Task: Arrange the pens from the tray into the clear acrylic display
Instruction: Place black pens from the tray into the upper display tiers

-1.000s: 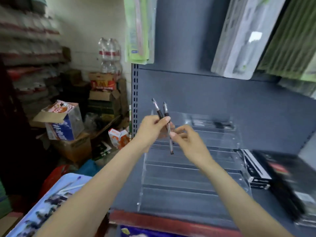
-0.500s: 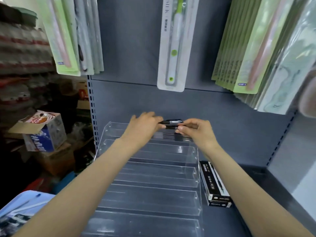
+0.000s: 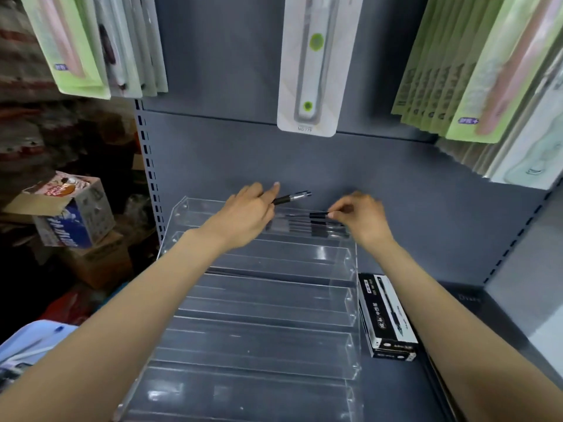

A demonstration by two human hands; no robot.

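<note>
The left hand [image 3: 243,213] curls its fingers around a black pen with a silver tip [image 3: 292,197], gripping the barrel so the pen sticks out toward three o'clock, raised just above the top tier of the display. The right hand [image 3: 362,219] pinches a second black pen [image 3: 316,214] between thumb and forefinger at its right end; this pen lies level, pointing toward nine o'clock, over the same top tier. Just below it, a few more dark pens [image 3: 307,228] lie side by side in that top trough.

Both bare forearms reach in from the bottom corners of the view. Between them, the clear acrylic display [image 3: 262,303] steps down toward the viewer in several long see-through troughs. It stands on a dark grey metal shelf [image 3: 396,397]. At four o'clock from the display, just beside its right wall, lies a black and white pen box [image 3: 385,318].

Behind rises a grey back panel [image 3: 231,153] with a slotted upright on its left edge. Packaged goods hang above: green packs [image 3: 76,47] at eleven o'clock, one white pack [image 3: 310,62] at twelve, more green packs [image 3: 457,65] at one. Off at nine o'clock sit cardboard boxes [image 3: 70,214] in a dim storeroom. At seven o'clock, the corner of a pale blue tray [image 3: 27,345] shows a blue pen on it.
</note>
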